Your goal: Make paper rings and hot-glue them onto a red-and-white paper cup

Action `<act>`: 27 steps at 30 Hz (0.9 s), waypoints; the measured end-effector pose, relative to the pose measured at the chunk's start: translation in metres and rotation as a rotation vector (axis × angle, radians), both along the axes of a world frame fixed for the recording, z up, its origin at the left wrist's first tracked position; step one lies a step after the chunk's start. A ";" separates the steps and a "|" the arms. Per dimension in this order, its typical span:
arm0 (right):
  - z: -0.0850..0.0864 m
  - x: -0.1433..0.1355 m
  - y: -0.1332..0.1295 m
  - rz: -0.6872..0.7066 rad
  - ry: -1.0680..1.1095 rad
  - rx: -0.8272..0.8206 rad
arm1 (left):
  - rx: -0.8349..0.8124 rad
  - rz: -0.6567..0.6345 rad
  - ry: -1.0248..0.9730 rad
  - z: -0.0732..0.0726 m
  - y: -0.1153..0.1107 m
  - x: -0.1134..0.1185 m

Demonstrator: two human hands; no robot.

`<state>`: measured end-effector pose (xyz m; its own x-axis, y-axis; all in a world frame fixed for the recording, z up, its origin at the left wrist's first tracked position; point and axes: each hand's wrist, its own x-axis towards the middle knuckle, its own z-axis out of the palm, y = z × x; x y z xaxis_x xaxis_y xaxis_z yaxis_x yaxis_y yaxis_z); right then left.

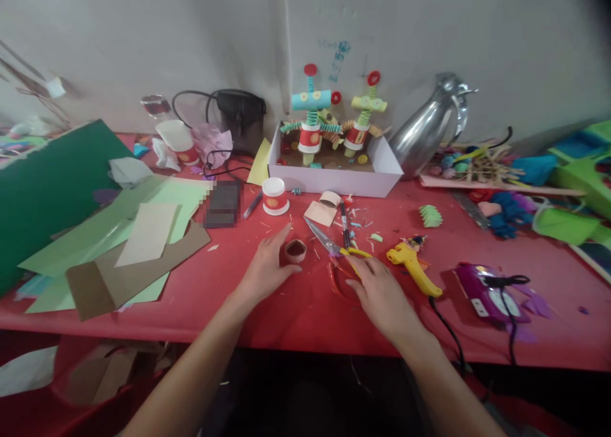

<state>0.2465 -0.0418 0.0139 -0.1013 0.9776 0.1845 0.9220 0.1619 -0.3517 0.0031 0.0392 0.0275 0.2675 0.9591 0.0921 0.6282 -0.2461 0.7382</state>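
My left hand (268,266) is open, thumb and fingers apart. It lies beside a short cardboard ring (295,252) standing on the red table, without visibly gripping it. My right hand (383,292) has its fingers bent over the yellow handle of a pair of scissors (324,238), whose blades point away to the left. An orange-red handle loop shows below. Beyond the blades are a tan card piece with a rolled paper tube (329,200) and a black marker (344,224). A red and white paper cup (275,197) stands upside down past my left hand.
A white box (334,181) holds paper-cup robot figures. To the right lie a yellow glue gun (414,268), a purple corded device (491,294) and a folded green paper piece (430,216). A steel jug (429,128) stands behind. Coloured sheets (191,198) spread at left; scraps litter the middle.
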 end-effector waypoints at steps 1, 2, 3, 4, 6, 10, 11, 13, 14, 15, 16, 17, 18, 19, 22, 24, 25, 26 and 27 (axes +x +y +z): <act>0.001 0.000 0.000 -0.009 0.016 -0.001 | 0.016 0.018 0.021 -0.001 -0.004 -0.002; 0.003 -0.001 0.001 -0.019 0.036 -0.009 | 0.030 0.046 0.041 -0.003 -0.009 -0.004; 0.006 -0.002 0.001 -0.031 0.062 -0.026 | 0.046 0.084 0.056 -0.005 -0.014 -0.004; 0.009 -0.003 0.001 -0.044 0.095 -0.053 | 0.062 0.127 0.065 -0.008 -0.018 -0.003; 0.018 -0.005 0.001 -0.071 0.175 -0.134 | 0.094 0.202 0.074 -0.011 -0.022 0.001; 0.034 -0.010 0.001 -0.157 0.233 -0.240 | 0.133 0.228 0.097 -0.013 -0.015 0.013; 0.036 -0.012 0.001 -0.174 0.237 -0.238 | 0.146 0.218 0.106 -0.012 -0.012 0.015; 0.041 -0.014 -0.002 -0.175 0.287 -0.215 | 0.164 0.202 0.099 -0.011 -0.008 0.017; 0.042 -0.015 -0.004 -0.159 0.330 -0.193 | 0.157 0.210 0.064 -0.010 -0.008 0.017; 0.044 -0.016 -0.007 -0.133 0.374 -0.161 | 0.135 0.234 -0.003 -0.008 -0.008 0.016; 0.045 -0.017 -0.010 -0.105 0.411 -0.120 | 0.102 0.266 -0.098 -0.007 -0.009 0.016; 0.046 -0.018 -0.013 -0.082 0.431 -0.076 | 0.068 0.294 -0.205 -0.005 -0.011 0.016; 0.046 -0.019 -0.016 -0.063 0.431 -0.036 | 0.042 0.315 -0.306 -0.003 -0.013 0.016; 0.047 -0.020 -0.020 -0.053 0.413 -0.006 | 0.032 0.326 -0.394 -0.001 -0.015 0.016; 0.046 -0.025 -0.030 -0.039 0.314 0.004 | 0.067 0.315 -0.543 0.006 -0.020 0.017; 0.043 -0.030 -0.035 -0.026 0.260 0.001 | 0.072 0.314 -0.607 0.011 -0.023 0.018; 0.042 -0.031 -0.037 -0.021 0.241 0.011 | 0.064 0.315 -0.626 0.014 -0.025 0.019; 0.040 -0.033 -0.038 -0.019 0.225 0.027 | 0.055 0.319 -0.632 0.017 -0.026 0.019; 0.039 -0.034 -0.039 -0.020 0.212 0.045 | 0.047 0.322 -0.631 0.019 -0.028 0.019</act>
